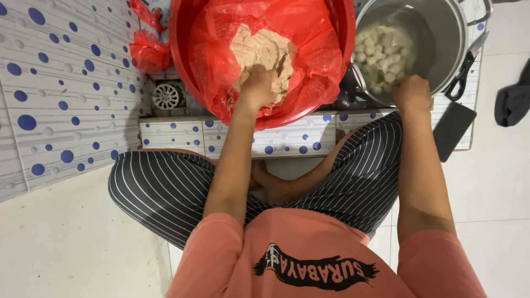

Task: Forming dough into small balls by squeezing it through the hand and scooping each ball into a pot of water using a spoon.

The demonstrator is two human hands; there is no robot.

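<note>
I sit cross-legged on the pale floor, striped trousers (165,187) over my knees, a low tiled step (182,135) with blue dots just ahead of them. My left hand (258,87) reaches into the red basin (182,49) that sits on that step; the fingers are curled down and pressed into the pale brown paste (265,55), so the hand is closed into the mass and I cannot tell how much of it is actually gripped. The paste lies heaped on a red plastic bag (314,49) lining the basin, mostly just beyond and around my knuckles. My right hand (412,94) rests at the near rim of the metal pot (441,44), loosely fisted; what it holds, if anything, is hidden. Inside the pot, beyond that hand, whitish balls (381,55) float in water. A knife (466,66) lies just right of the pot, a dark flat slab (454,130) nearer me. Left of the basin sit a round drain grate (168,96) and crumpled red bags (148,51).
</note>
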